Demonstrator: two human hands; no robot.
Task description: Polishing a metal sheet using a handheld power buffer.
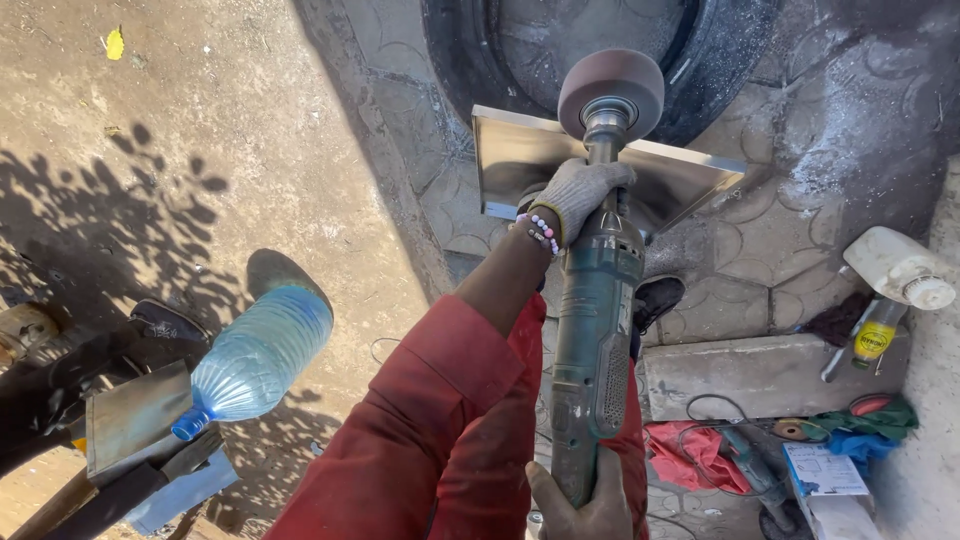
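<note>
We are holding a green power polisher [592, 340] in both hands, out in front of our knees, over a square, shiny metal plate [520, 165]. Our left hand [580, 195], in a knitted work glove, is clenched around the neck of the tool just behind the spindle. Our right hand [585, 505], also gloved, is wrapped around the rear end of the body at the bottom edge of the view.

The tool's long axis is running nearly straight away from us, tilting slightly to the right as it goes, with the head pointing forward and the tail toward our body. At the front, the round, brownish buffing wheel [611, 92] is sitting over the far edge of the plate; we cannot tell whether it is touching the metal.

To work this well, we judge that we should be keeping both grips firm, keeping the wheel's face at one steady angle to the plate, and pressing lightly so that the plate is not shifting.

The plate is resting on paved ground [760, 260] in front of a dark tyre [720, 60]. To our left, a clear plastic water bottle [255, 360] with a blue cap is lying on its side. To our right, a second power tool [750, 465] is lying among cloths.
</note>
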